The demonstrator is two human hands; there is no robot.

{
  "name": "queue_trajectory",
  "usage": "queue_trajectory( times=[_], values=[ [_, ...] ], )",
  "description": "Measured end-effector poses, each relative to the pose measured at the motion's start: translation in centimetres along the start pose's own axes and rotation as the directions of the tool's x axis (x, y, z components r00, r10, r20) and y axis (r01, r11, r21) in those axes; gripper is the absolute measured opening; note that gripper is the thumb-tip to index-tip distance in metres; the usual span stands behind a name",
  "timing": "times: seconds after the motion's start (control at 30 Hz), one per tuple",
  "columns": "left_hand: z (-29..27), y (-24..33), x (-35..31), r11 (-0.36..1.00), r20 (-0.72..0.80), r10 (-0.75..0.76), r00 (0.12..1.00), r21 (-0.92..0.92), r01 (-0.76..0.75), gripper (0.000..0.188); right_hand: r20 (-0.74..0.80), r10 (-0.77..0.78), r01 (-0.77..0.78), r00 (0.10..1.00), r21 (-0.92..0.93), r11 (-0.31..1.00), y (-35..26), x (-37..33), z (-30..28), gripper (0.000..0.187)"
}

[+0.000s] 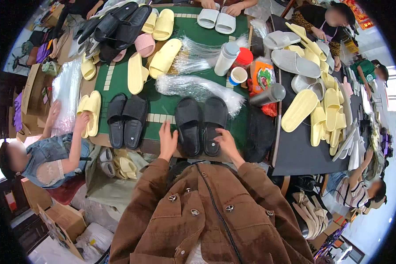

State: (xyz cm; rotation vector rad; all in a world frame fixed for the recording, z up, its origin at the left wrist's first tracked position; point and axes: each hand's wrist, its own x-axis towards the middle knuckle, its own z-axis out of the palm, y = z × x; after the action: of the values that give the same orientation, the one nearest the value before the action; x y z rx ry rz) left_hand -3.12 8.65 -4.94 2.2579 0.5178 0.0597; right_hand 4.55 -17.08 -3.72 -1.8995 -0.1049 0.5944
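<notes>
Brown-cuffed left hand (167, 143) loosely spread, empty, just beside left black slide sandal (188, 127). Right hand (227, 144) nearer: fingers parted, gripping nothing, at right black slide sandal's (213, 125) edge; touch I can't tell. Sandals' long axes point away. Beyond fingertips: clear plastic sleeves (198, 89).

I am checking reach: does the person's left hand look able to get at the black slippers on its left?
Probably yes: the left hand looks empty, and nothing seems to stand on the green tabletop between it and those black slippers.
</notes>
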Motion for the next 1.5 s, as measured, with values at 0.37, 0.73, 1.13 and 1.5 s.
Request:
queue_trajectory(
  times=[0.37, 0.73, 1.13, 1.5],
  values=[
    [3.7, 4.5, 2.7, 0.99, 0.064, 0.1, 0.993, 0.095, -0.106, 0.068, -0.079, 0.17, -0.138, 0.982, 0.31, 0.941, 0.7, 3.0, -2.4, 0.051],
    [0.4, 2.8, -0.1, 0.98, 0.145, 0.13, 0.981, 0.134, -0.15, 0.066, 0.152, 0.073, -0.114, 0.986, 0.279, 0.954, 6.4, 0.8, 0.0, 0.06],
    [-0.8, 3.9, -2.0, 0.949, 0.077, 0.205, 0.976, 0.23, -0.217, 0.058, -0.087, 0.157, -0.072, 0.984, 0.611, 0.788, 2.5, 1.4, -5.3, 0.042],
    [-0.6, 6.6, -2.5, 0.918, 0.028, 0.372, 0.928, 0.14, -0.372, 0.038, 0.159, 0.233, -0.277, 0.959, 0.382, 0.881, 1.1, -0.3, -2.6, 0.034]
  ],
)
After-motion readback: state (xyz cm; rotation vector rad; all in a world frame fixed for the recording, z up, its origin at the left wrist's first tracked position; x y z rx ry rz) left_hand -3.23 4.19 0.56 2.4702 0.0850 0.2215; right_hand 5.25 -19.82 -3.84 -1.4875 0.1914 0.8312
